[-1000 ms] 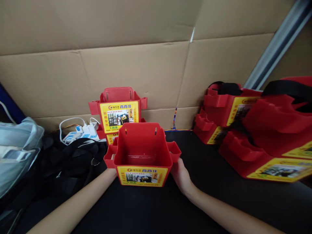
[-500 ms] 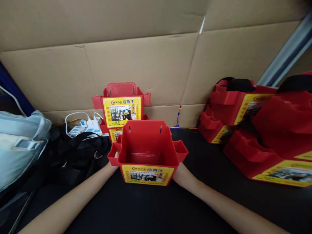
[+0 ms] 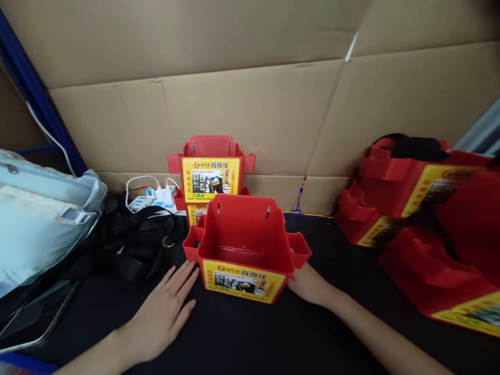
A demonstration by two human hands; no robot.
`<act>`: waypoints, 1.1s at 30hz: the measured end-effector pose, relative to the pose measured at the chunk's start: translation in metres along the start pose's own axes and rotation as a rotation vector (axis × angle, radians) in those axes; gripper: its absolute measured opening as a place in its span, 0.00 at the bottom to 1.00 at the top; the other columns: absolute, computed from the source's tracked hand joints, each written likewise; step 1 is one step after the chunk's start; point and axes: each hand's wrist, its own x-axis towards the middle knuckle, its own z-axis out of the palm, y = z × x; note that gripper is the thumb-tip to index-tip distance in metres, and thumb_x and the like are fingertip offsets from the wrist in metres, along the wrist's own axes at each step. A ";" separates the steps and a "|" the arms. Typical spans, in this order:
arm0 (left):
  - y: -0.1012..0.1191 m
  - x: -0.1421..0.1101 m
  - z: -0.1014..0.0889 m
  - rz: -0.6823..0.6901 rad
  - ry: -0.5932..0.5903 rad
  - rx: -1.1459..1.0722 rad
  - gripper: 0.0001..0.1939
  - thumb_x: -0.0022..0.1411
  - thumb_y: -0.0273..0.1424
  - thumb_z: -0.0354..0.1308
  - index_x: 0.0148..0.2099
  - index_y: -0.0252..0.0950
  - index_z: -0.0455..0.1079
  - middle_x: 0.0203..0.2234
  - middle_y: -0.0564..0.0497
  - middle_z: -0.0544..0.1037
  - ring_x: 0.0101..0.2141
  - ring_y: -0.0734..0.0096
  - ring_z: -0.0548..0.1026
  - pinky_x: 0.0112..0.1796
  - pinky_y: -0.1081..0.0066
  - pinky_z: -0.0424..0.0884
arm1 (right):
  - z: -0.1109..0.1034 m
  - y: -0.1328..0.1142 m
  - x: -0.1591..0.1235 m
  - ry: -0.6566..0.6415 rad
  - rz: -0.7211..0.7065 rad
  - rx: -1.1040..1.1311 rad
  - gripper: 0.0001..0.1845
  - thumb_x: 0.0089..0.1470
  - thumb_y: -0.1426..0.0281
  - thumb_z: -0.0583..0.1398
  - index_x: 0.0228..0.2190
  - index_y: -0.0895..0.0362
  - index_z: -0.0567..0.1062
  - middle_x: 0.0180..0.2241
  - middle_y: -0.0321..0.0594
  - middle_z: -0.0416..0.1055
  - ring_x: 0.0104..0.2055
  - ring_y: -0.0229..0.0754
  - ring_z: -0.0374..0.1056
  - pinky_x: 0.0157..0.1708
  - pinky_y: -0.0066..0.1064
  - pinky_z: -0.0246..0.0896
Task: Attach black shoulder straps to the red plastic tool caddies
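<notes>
A red plastic tool box (image 3: 246,229) stands upright on the black tabletop (image 3: 234,338), its open top toward me. It has a side pocket at each end, two slots in the tall back wall and a yellow picture label in front. My left hand (image 3: 167,307) is off the box, palm down with fingers stretched out, just beside its lower left side. Against the right side, below the pocket, rests my right hand (image 3: 308,284); its fingers are hidden behind the box. Stacked similar red boxes (image 3: 213,179) stand right behind.
Black straps (image 3: 144,239) with a metal ring lie to the left, beside a pale blue bag (image 3: 42,224) and a dark flat glossy slab (image 3: 39,312). A plugged-in power strip (image 3: 160,200) sits behind. More red boxes (image 3: 394,182) are stacked at right. Cardboard (image 3: 250,114) lines the back.
My left hand has let go of the box's left side and drawn back toward me, fingers now spread. My right hand stays at the right side. The view has shifted left.
</notes>
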 end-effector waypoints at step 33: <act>0.083 0.153 -0.147 0.236 0.343 -0.107 0.10 0.58 0.24 0.46 0.42 0.33 0.65 0.33 0.48 0.74 0.33 0.69 0.72 0.34 0.71 0.67 | -0.087 -0.126 0.105 0.229 -0.014 -0.089 0.28 0.52 0.76 0.51 0.55 0.52 0.58 0.53 0.40 0.62 0.50 0.45 0.63 0.49 0.38 0.60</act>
